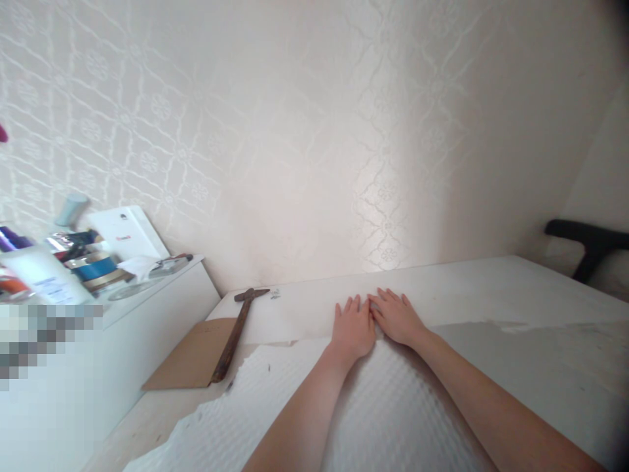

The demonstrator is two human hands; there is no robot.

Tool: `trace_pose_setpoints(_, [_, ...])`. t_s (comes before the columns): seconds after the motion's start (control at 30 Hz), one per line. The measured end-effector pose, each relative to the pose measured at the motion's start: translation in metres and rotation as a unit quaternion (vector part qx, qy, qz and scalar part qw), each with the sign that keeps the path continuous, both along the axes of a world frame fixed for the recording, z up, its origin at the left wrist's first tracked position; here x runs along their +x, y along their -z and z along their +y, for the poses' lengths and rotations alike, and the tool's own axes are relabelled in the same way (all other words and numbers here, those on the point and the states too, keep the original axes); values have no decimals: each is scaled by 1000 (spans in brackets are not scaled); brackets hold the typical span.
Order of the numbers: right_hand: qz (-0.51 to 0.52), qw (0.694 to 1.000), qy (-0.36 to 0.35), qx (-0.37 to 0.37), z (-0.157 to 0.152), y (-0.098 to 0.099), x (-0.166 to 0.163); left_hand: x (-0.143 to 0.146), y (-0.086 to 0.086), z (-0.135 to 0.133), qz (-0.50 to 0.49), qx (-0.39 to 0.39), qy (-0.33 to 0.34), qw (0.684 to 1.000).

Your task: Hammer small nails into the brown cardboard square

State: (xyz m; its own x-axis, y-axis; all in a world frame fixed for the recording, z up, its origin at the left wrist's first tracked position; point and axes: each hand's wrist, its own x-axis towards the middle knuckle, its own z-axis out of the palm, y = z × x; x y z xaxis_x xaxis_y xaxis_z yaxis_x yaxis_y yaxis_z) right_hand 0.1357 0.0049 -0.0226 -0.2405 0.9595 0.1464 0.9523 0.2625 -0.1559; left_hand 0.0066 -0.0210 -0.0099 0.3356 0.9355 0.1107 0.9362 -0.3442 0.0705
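Observation:
My left hand [352,328] lies palm down on a white board [466,288], its fingers stretched toward the wall. Close beside it, fingertips nearly meeting, my right hand [397,318] rests flat in the same way. Under my wrists and forearms spreads a white quilted-looking sheet [388,413] with a ragged left edge; its far edge is partly hidden by my hands. To the left, a hammer [238,337] with a worn wooden handle lies with its head toward the wall. Tiny dark pieces [275,294], perhaps nails, sit next to the hammer head.
A brown piece of cardboard [191,354] lies partly under the hammer handle. At the left, a white cabinet [142,328] carries a white box [130,233], a blue tape roll [93,265] and other clutter. A black chair part [587,236] stands at the right, before the patterned wall [304,131].

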Motion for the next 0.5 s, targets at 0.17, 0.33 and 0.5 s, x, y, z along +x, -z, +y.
trace_pose_setpoints(0.17, [-2,1000,-1,6,0,1,0,0,-1,-1,1,2,2,1000])
trace_pose_setpoints(0.33, [1,1000,-1,4,0,1,0,0,0,-1,-8,2,1,1000])
trace_pose_setpoints(0.5, [4,1000,0,2,0,1,0,0,0,0,-5,5,2,1000])
